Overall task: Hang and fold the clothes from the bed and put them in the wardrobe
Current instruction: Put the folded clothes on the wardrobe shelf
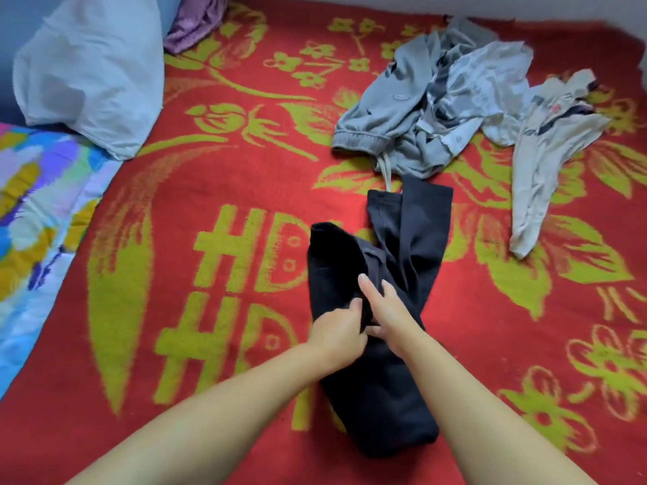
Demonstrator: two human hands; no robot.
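Black trousers (378,309) lay lengthwise on the bed (210,169), waist end at the near edge, two legs running toward the centre; one leg tip was doubled back on itself. Judged: laid flat this way so they can be folded on the blanket before going to the wardrobe, which wasn't in view.

Left hand (339,332) had fingers curled round a bunch of the dark fabric at mid-garment, gripping it. Right hand (388,309) lay just beside, fingers straight and pressing the cloth flat, holding nothing. Judged: left lifts/gathers, right pins the fold line.

Count, clothes awaiting: 1 grey sweatpants (388,117) w/ drawstring, 1 pale shirt (490,89) tangled over it, 1 light garment (546,159) toward the right edge, all near the far right corner. 1 purple item (194,22) at the far edge. Exact no. in the tangle couldn't be confirmed.

Other: 1 white pillow (91,71) at the far left corner, 1 multicolour quilt (35,222) along the left edge.
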